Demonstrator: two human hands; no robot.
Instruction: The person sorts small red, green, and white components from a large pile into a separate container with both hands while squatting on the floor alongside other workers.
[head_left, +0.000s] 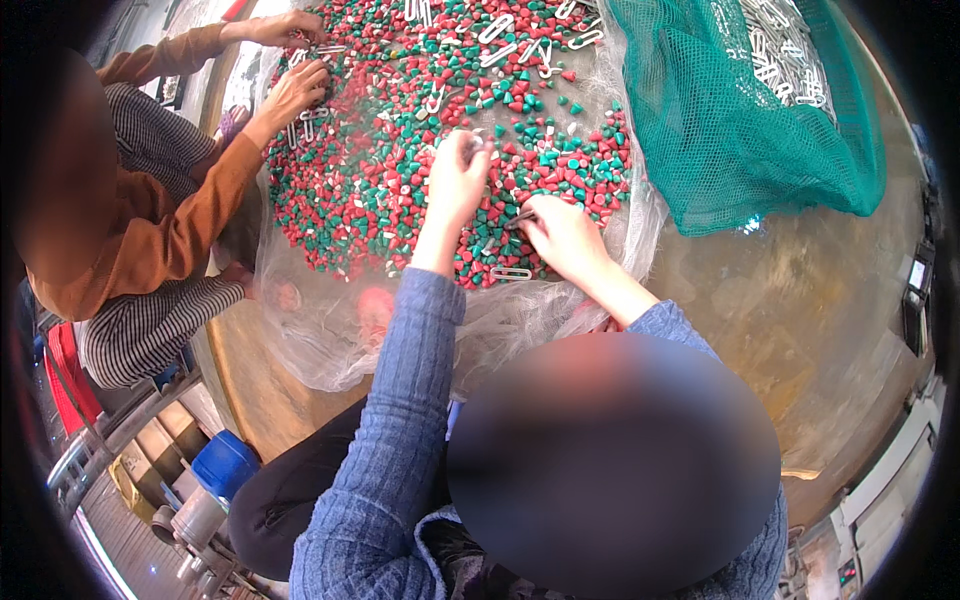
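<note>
Small red, green and white cone-shaped pieces (400,190) lie in a thick layer on a sheer white mesh cloth (330,345). Above the middle of them is my left hand (458,180), its fingers curled together; what they hold, if anything, is too small to make out. Lower and to the right, my right hand (562,238) pinches a thin grey metal piece (518,219) close over the cones. A silver elongated wire loop (511,273) lies near the layer's front edge, just below my hands. More silver loops (495,28) rest on the cones farther back.
At the right lies a green mesh net (720,150) with a heap of silver loops (785,60) on it. Another person's hands (297,88) work among the cones at the left, near some loops. A blue container (224,464) stands low at the left.
</note>
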